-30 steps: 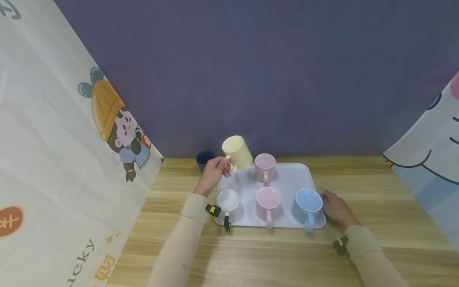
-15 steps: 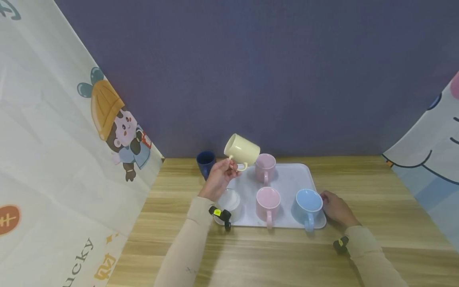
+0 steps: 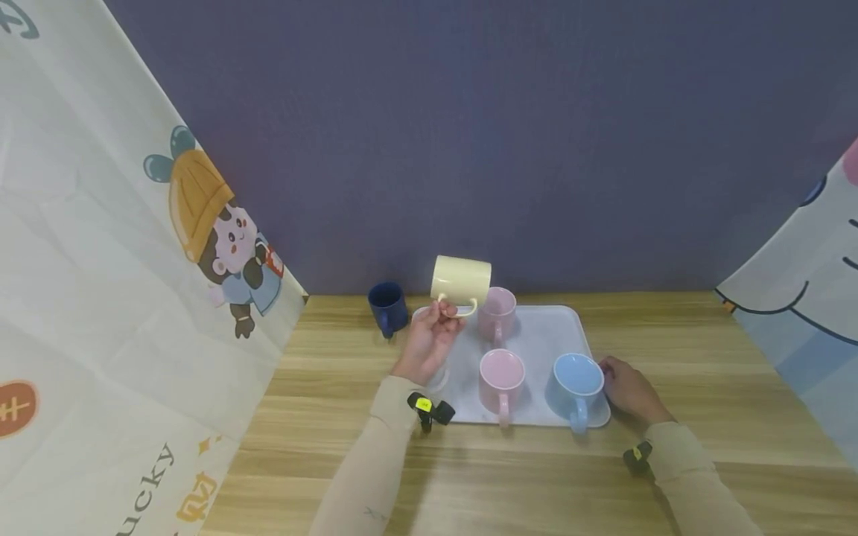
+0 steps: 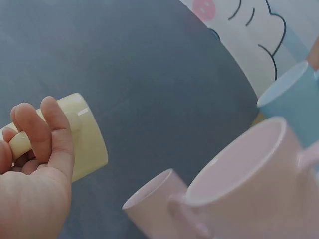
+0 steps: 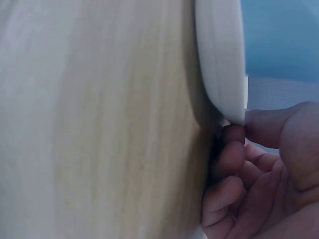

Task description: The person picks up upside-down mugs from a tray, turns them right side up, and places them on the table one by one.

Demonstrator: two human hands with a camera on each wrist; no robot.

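Note:
My left hand point(image 3: 429, 346) grips the handle of a pale yellow mug point(image 3: 465, 278), lifted above the back left of the white tray point(image 3: 550, 327). The mug lies on its side in the air, handle down; the left wrist view shows fingers curled round the handle of the yellow mug point(image 4: 92, 142). My right hand point(image 3: 630, 391) is at the tray's right edge. There, in the right wrist view, thumb and fingers pinch the tray rim point(image 5: 222, 59). Close by stands a light blue mug point(image 3: 576, 378) on the tray.
Two pink mugs stand on the tray, a front one point(image 3: 501, 376) and a back one point(image 3: 496, 313). My left wrist mostly hides a white mug point(image 3: 439, 381). A navy mug point(image 3: 389, 307) stands on the wooden table point(image 3: 322, 357), left of the tray. A dark panel point(image 3: 469, 149) rises behind.
My left hand has moved right with the yellow mug and turned it from leaning to lying sideways. The navy mug has come into fuller view. My right hand stays at the tray.

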